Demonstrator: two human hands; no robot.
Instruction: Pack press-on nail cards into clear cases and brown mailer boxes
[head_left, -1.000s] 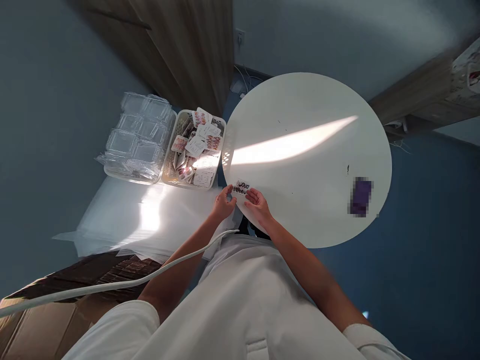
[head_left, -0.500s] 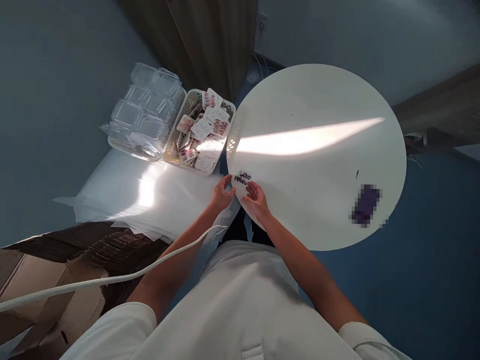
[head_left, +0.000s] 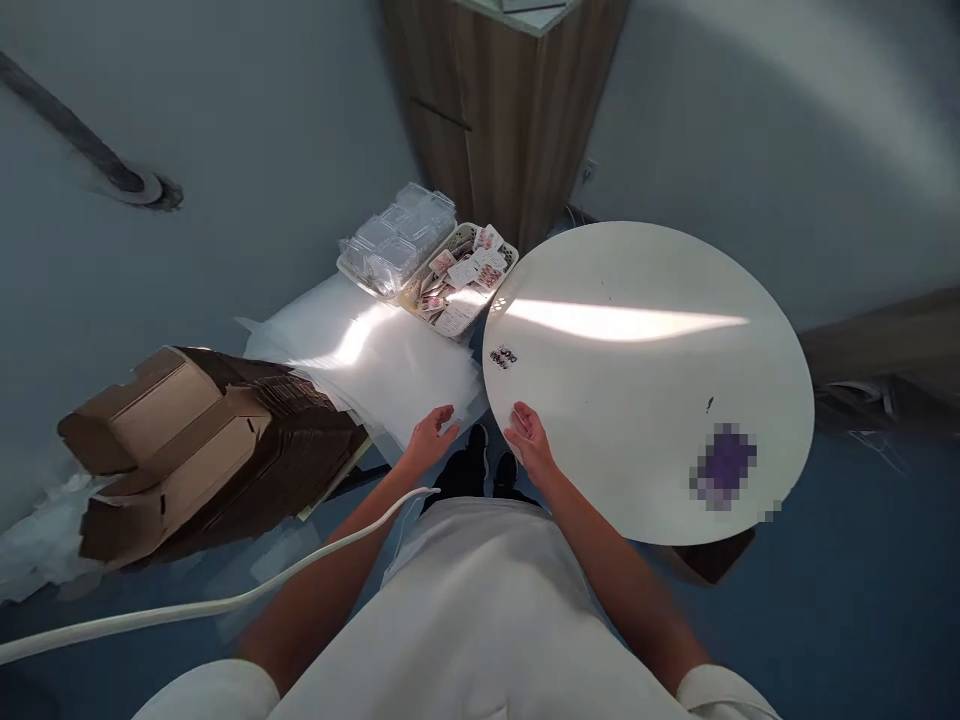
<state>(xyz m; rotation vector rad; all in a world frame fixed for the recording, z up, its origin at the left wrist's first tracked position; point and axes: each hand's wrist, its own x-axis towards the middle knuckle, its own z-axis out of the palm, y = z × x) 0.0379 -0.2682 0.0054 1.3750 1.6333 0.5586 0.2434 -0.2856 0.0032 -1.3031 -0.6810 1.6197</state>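
Note:
A small card of dark press-on nails [head_left: 503, 357] lies on the left edge of the round white table [head_left: 645, 400]. My right hand [head_left: 529, 438] is over the table's near left rim, fingers apart, with nothing in it. Left of the table edge, my left hand [head_left: 433, 438] hovers empty near the stack of translucent sheets [head_left: 420, 370], its thumb and fingers spread. Both hands are apart from the card, which lies a little beyond them.
A white basket [head_left: 512, 268] of nail cards adjoins the table, beside a basket of clear plastic boxes [head_left: 397, 235]. Folded brown cardboard [head_left: 225, 450] is stacked at left. A pixelated purple item [head_left: 724, 465] lies on the table. A white cable [head_left: 225, 605] crosses my left arm.
Both hands have let go of the nail card and drawn back toward my body. The card stays on the table. The view has shifted, showing more cardboard and wall.

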